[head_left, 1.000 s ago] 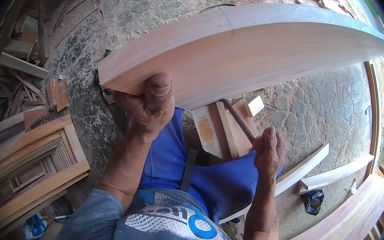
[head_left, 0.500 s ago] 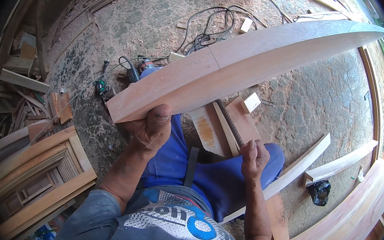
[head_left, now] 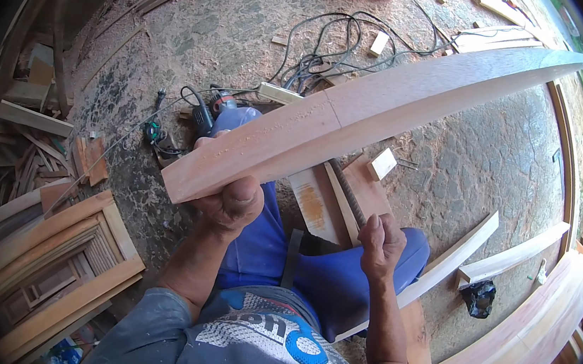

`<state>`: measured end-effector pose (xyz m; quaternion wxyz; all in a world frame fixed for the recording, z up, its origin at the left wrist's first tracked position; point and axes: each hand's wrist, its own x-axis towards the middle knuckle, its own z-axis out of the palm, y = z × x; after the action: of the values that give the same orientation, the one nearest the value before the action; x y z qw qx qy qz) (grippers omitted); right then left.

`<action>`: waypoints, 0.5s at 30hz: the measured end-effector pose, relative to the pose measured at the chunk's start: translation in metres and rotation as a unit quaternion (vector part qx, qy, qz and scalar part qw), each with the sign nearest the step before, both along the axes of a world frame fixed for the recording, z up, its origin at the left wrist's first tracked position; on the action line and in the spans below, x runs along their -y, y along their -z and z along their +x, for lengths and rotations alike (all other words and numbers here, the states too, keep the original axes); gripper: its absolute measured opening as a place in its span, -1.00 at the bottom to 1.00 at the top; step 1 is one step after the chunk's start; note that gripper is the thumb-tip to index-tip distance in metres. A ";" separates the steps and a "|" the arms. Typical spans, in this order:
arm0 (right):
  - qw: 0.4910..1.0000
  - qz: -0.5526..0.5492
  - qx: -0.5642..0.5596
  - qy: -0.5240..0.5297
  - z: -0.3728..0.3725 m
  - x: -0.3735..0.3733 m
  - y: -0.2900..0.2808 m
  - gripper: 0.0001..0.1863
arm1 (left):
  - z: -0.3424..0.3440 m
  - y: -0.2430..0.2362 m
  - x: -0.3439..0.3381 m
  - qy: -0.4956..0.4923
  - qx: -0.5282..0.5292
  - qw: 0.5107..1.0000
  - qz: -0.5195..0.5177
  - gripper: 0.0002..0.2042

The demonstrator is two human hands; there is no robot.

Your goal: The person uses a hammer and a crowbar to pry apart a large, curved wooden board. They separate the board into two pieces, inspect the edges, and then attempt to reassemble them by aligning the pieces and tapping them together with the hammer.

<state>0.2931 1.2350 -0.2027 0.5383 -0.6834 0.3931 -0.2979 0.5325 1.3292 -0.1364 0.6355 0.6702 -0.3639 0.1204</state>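
Two hands: left (head_left: 231, 203) grasping curved wooden board (head_left: 355, 121) end; right (head_left: 382, 243) clenched, apart below.

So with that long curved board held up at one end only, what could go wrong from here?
The left hand alone grips the near end of the curved board; the right hand is off it, so the far end might swing or drop. Below lie tangled cables and a power tool, which it could strike. Loose offcuts near the knees may trip a shift of position.

Board turned toward its edge

Your left hand (head_left: 229, 200) has rolled the curved wooden board (head_left: 377, 113); your right hand (head_left: 381, 245) dropped lower.
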 end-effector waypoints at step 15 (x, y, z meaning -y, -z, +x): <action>0.997 0.028 0.051 0.044 -0.038 -0.001 0.039 -0.56 | -0.007 0.001 -0.009 -0.026 -0.004 0.997 0.073 -0.21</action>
<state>0.2551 1.2358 -0.2416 0.5632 -0.6339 0.4027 -0.3446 0.5260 1.3385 -0.1373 0.5829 0.7247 -0.3515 0.1070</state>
